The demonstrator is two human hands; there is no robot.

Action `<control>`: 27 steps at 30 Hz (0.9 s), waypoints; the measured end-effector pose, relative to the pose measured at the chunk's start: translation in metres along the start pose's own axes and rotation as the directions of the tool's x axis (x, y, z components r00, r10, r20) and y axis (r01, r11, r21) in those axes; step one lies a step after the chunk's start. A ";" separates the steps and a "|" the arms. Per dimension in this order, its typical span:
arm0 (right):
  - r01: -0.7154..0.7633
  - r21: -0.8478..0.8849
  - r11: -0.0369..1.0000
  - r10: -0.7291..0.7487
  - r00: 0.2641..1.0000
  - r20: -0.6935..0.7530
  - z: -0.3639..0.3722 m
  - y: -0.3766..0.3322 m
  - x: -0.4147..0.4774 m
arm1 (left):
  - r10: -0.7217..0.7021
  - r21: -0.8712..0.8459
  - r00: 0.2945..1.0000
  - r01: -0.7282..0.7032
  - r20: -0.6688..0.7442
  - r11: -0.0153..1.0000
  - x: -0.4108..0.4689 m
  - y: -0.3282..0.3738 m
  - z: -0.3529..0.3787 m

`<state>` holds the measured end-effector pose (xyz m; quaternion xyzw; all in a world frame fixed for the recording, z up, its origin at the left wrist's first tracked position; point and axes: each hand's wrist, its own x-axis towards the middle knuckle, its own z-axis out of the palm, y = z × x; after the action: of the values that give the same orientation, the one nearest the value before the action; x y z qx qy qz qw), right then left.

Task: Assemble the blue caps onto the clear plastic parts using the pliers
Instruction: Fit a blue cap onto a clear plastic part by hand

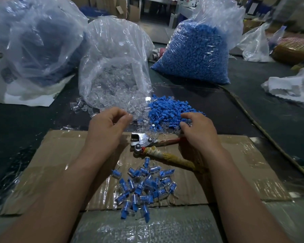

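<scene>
My left hand (107, 123) is at the mouth of the bag of clear plastic parts (112, 88), thumb and curled fingers pinching together on a clear plastic part (132, 118). My right hand (197, 128) rests with curled fingers on the near edge of the loose blue caps (167, 111); whatever is under its fingertips is hidden. The pliers (146, 142) lie untouched on the cardboard sheet (63, 155) between my hands, jaws to the left, with tape-wrapped handles running under my right wrist. A heap of assembled parts (142, 188), clear with blue caps, lies nearer to me.
A full bag of blue caps (193, 50) stands at the back right. Large plastic bags (35, 41) fill the back left. More bags (291, 85) lie at the right, and a cord (263, 130) runs along the dark table.
</scene>
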<state>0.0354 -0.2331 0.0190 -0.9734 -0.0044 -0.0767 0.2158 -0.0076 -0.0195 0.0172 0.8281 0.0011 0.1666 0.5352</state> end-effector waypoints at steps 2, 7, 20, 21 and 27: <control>0.009 -0.025 1.000 -0.008 0.999 0.047 0.004 0.000 0.004 | 0.005 0.002 1.000 -0.005 -0.003 1.000 0.000 0.000 0.000; 0.112 -0.129 0.985 -0.094 0.985 0.142 0.015 -0.005 0.006 | 0.041 0.010 0.998 -0.041 -0.041 0.999 0.000 0.001 -0.001; 0.127 0.081 0.989 -0.130 0.991 0.029 0.014 -0.009 0.002 | 0.005 -0.077 1.000 -0.003 0.023 0.997 -0.003 0.007 0.001; 0.123 0.117 0.986 -0.126 0.992 0.017 0.014 -0.009 0.001 | -0.004 -0.086 1.000 0.006 0.027 0.996 -0.003 0.007 0.001; 0.108 0.372 0.922 -0.103 0.994 -0.033 0.003 -0.015 -0.007 | -0.014 -0.111 1.000 0.017 0.027 0.994 -0.003 0.009 0.000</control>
<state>0.0287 -0.2185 0.0220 -0.9125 -0.0700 -0.0923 0.3925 -0.0119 -0.0242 0.0246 0.7992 -0.0087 0.1513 0.5816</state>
